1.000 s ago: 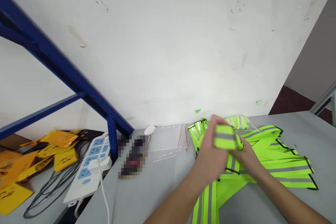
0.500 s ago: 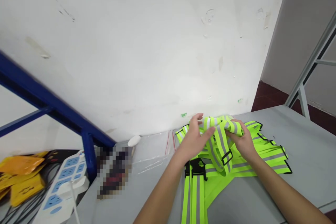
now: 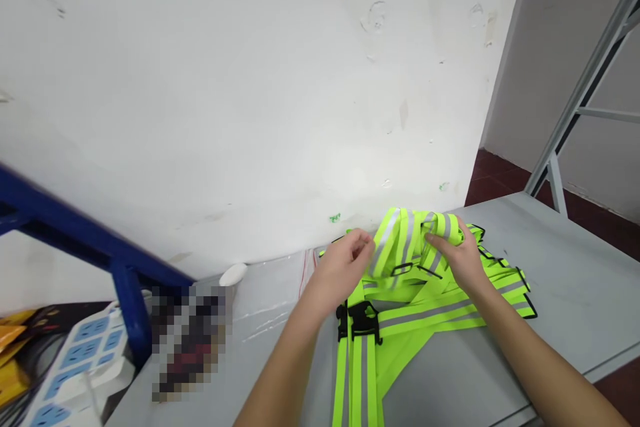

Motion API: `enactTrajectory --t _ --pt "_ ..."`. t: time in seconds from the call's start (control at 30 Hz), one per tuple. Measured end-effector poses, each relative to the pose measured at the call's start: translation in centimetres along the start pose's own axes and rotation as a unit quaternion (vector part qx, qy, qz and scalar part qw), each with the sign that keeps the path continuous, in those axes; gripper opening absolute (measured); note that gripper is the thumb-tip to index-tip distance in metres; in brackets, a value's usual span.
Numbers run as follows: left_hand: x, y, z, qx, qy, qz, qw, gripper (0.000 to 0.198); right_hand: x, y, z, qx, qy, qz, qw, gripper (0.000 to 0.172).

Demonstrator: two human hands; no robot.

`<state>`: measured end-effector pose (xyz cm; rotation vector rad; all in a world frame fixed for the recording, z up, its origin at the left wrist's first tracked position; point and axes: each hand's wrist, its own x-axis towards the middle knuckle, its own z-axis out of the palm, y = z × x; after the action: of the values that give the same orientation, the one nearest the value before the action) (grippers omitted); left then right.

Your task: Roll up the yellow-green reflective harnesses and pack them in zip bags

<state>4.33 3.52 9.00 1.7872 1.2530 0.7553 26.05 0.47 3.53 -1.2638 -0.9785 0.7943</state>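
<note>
My right hand (image 3: 461, 253) is closed on a bunched neon-yellow reflective strap (image 3: 407, 233) with grey stripes and black slide buckles, raised above the table. At the left edge of that bundle, my left hand (image 3: 345, 260) has its fingers curled in a pinch on a loop of the strap. Beneath both hands lie more reflective straps (image 3: 455, 310) of the same kind, spread toward the right with black loops at their ends. A black side-release buckle (image 3: 365, 320) rests at their left, and straps hang from it toward me.
Clear plastic bags (image 3: 273, 293) lie left of the straps on the grey table (image 3: 460, 380). Further left are a white rounded object (image 3: 233, 274), a blurred-out patch, a blue metal frame (image 3: 127, 300) and a power strip (image 3: 80, 360). A white wall (image 3: 225, 113) stands behind.
The bundle in my hands has been turned and its hanging loop lifted and drawn up. My left hand has closed from spread fingers onto the strap's left side. The whole view has shifted slightly.
</note>
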Motion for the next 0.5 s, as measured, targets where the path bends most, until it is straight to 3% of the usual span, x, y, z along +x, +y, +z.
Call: enactTrajectory --t 0.1,0.2,0.27,0.37,0.43,0.5 --pt "-0.5 0.6 -0.8 -0.086 -0.142 -0.044 0.985 0.034 0.0 0.1 -0.1 0.006 -0.023 -0.001 1.000 0.040" --pt "-0.7 0.5 0.4 -0.163 -0.216 -0.045 0.962 0.062 0.0 0.3 0.0 -0.008 -0.037 -0.013 0.999 0.038" --pt "-0.7 0.2 1.5 -0.205 -0.294 -0.023 0.933 0.063 0.0 0.3 0.0 -0.024 -0.043 -0.026 0.998 0.035" --pt "-0.9 0.2 2.7 -0.281 -0.415 0.021 0.865 0.057 0.0 0.5 0.1 -0.053 -0.055 -0.048 0.996 0.031" --pt "-1.0 0.5 2.9 -0.374 -0.403 0.036 0.834 0.059 0.0 0.7 0.3 -0.072 -0.074 -0.069 0.992 0.030" --pt "-0.7 0.9 2.6 -0.498 -0.298 0.032 0.814 0.061 -0.3 0.9 0.4 -0.081 -0.112 -0.081 0.987 0.031"
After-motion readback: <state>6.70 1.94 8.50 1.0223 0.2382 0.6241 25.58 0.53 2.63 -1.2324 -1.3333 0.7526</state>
